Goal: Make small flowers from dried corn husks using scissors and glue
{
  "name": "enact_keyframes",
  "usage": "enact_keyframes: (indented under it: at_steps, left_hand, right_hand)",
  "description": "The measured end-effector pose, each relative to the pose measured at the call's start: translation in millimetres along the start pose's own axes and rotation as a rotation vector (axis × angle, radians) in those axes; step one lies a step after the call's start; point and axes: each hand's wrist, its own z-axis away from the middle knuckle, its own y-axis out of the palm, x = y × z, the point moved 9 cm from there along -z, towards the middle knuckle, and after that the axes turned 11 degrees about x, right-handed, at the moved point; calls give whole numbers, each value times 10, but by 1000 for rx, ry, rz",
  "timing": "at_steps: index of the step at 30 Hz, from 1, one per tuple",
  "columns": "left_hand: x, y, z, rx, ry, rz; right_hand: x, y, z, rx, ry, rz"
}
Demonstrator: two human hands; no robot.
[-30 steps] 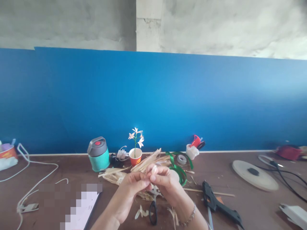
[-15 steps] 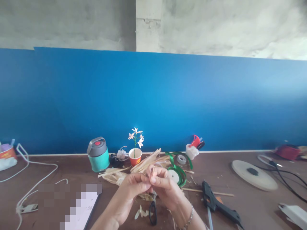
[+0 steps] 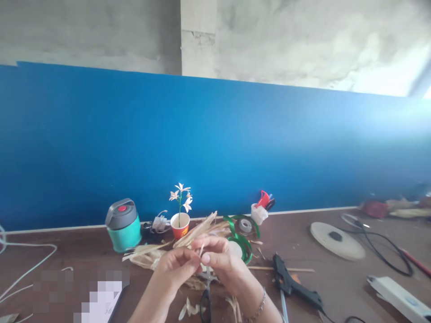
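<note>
My left hand and my right hand meet at the fingertips above the table, both closed in a pinch. Between them a small pale sliver, like a strip of dried husk, sticks up; most of it is hidden by the fingers. Just under the hands lie scissors with black handles. Pale petal-shaped pieces are beside the handles. Behind the hands spreads a heap of dried husks, with green ribbon on a spool to its right.
A paper cup holds a stem of pale flowers. Left stands a teal food jar. On the right are a glue gun, a thin stick, a round lid and a white power strip. A blue partition closes the back.
The view has turned to the right, so the table's things sit further left. My hands stay together; the pale sliver now shows upright between the fingertips.
</note>
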Motion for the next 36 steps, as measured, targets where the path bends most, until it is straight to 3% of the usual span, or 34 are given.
enact_keyframes:
  at_steps: [3, 9, 13, 24, 36]
  left_hand:
    - [-58, -47, 26, -51, 25, -91]
    - [-98, -31, 8, -15, 28, -333]
    - [-65, -30, -17, 1, 51, -433]
    - [-17, -42, -68, -3, 58, -451]
    - [-86, -98, -44, -100, 132, -639]
  right_hand:
    - [16, -127, 23, -99, 19, 36]
    - [-4, -254, 65, -264, 64, -7]
    - [-9, -230, 61, -272, 79, -23]
    - [-79, -316, 85, -338, 156, 29]
    - [6, -277, 92, -359, 161, 85]
